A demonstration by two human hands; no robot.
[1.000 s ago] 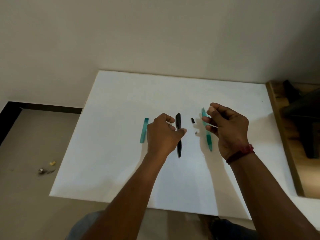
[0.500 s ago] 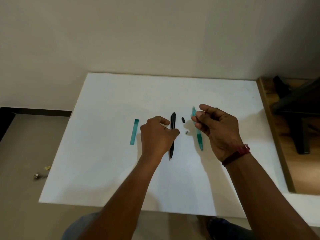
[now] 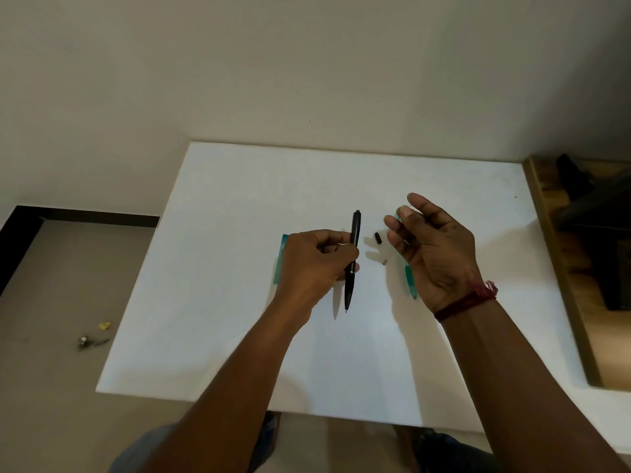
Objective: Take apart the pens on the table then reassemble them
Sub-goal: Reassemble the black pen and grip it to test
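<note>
A black pen [image 3: 353,254] is gripped near its middle by my left hand [image 3: 309,268], tip pointing toward me, lifted slightly off the white table [image 3: 222,319]. Behind that hand lies a teal pen part [image 3: 280,264], partly hidden. My right hand [image 3: 433,250] hovers with loosely curled fingers over a teal pen [image 3: 410,285]; only the pen's lower end and a bit of its top show. I see nothing held in the right hand. Between the hands lie a small black piece [image 3: 378,237] and a tiny grey piece [image 3: 384,262].
A wooden surface [image 3: 560,285] with a dark object adjoins the table's right edge. Small bits of litter [image 3: 92,337] lie on the floor at left. The wall rises right behind the table's far edge.
My left hand has closed round the black pen and raised it off the table. My right hand has loosened its pinched fingers and shifted over the teal pen.
</note>
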